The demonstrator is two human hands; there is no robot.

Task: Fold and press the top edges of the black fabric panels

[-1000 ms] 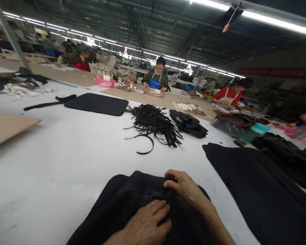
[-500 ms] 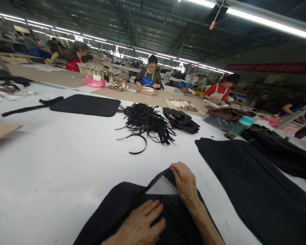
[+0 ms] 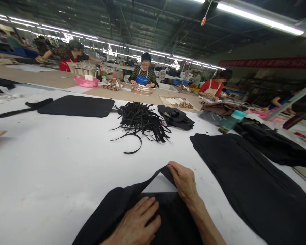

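Observation:
A black fabric piece [image 3: 112,207] lies on the white table in front of me, its lower part cut off by the bottom of the view. My right hand [image 3: 185,180] pinches its far edge and holds it lifted, so white shows through a triangular gap beneath. Flat on the black material rests my left hand [image 3: 140,219], fingers stretched out, just short of that gap. Beyond the hands is a heap of narrow black strips [image 3: 142,120], with one curled strip [image 3: 140,144] lying at its near side.
To the right lies a stack of black panels [image 3: 247,170]; behind it stands a bottle with a turquoise lid [image 3: 232,121]. A black rounded panel [image 3: 76,106] is at the far left, and folded black pieces [image 3: 175,117] sit beside the strips. Co-workers sit across the table.
The view has shifted slightly, so the background things sit a little further left. My right hand still holds the lifted edge, and my left hand stays flat on the fabric.

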